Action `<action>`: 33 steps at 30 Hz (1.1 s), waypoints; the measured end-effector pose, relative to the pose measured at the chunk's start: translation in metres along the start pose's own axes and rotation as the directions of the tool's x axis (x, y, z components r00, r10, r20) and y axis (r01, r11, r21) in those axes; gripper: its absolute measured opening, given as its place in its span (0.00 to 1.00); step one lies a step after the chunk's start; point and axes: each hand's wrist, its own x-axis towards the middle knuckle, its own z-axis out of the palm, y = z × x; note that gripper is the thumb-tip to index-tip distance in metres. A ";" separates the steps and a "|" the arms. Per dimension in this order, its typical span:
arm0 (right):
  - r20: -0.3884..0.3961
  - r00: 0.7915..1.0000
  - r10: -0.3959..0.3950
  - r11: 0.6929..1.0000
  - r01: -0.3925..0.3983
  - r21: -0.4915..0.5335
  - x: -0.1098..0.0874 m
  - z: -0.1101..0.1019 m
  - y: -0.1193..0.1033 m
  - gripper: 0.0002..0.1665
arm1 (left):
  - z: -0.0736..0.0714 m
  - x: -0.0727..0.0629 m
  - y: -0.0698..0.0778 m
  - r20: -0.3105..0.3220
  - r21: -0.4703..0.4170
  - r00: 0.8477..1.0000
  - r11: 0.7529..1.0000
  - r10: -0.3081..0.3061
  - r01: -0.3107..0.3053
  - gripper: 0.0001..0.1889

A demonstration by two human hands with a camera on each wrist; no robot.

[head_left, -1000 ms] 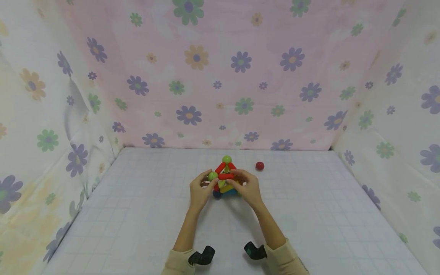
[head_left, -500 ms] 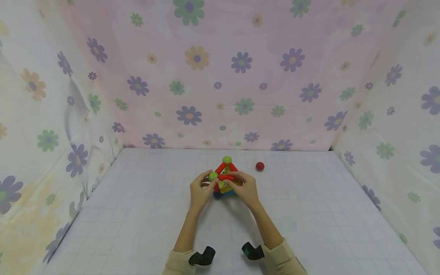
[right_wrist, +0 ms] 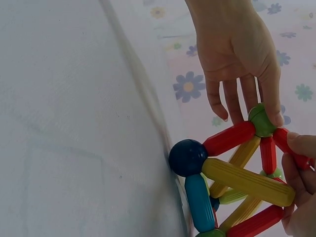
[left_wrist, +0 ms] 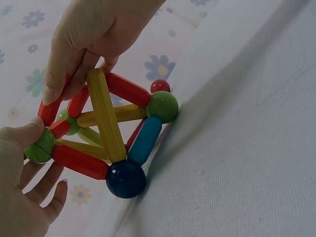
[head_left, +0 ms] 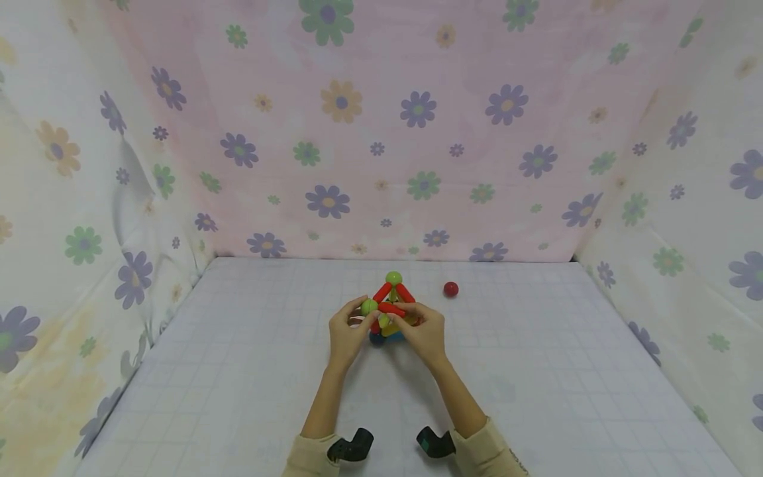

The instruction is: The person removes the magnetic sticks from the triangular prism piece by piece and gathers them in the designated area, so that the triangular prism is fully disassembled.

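Observation:
A built frame of coloured magnetic rods and balls stands on the table between the two hands. My left hand [head_left: 346, 339] holds a green ball [head_left: 369, 307] at its upper left corner, thumb on the near side. With thumb and fingertips my right hand [head_left: 429, 334] pinches a red rod [right_wrist: 284, 143], whose other end meets that green ball. In the left wrist view a dark blue ball [left_wrist: 126, 178] joins a long yellow rod [left_wrist: 106, 118], a blue rod [left_wrist: 144, 140] and another red rod [left_wrist: 81, 162]. The right hand hides part of the frame's right side in the head view.
A loose red ball [head_left: 450, 289] lies on the table behind and right of the frame. The white table [head_left: 238, 384] meets a flowered pink cloth [head_left: 381, 165] at the back, with flowered cloth on both sides. Black wrist cameras sit at both sleeves.
My right hand has shifted slightly left and down, and the right end of the pinched red rod has tilted downward. The left hand stays on the green ball.

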 end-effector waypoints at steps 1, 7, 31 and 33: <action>-0.002 1.000 0.003 1.000 -0.003 0.005 0.000 0.000 0.000 0.11 | 0.000 0.000 0.000 -0.001 0.001 1.000 1.000 0.000 0.000 0.17; -0.017 1.000 -0.008 0.999 0.008 0.036 0.002 -0.004 0.005 0.10 | 0.001 0.000 -0.001 0.000 -0.004 1.000 1.000 -0.003 0.003 0.17; 0.008 0.979 0.203 0.970 -0.203 0.131 0.035 -0.106 0.092 0.17 | 0.001 0.001 0.000 0.004 -0.006 1.000 1.000 -0.007 0.007 0.17; -0.001 0.964 0.265 0.959 -0.263 0.105 0.038 -0.117 0.098 0.19 | 0.001 0.001 0.000 0.004 -0.006 1.000 1.000 -0.009 0.009 0.17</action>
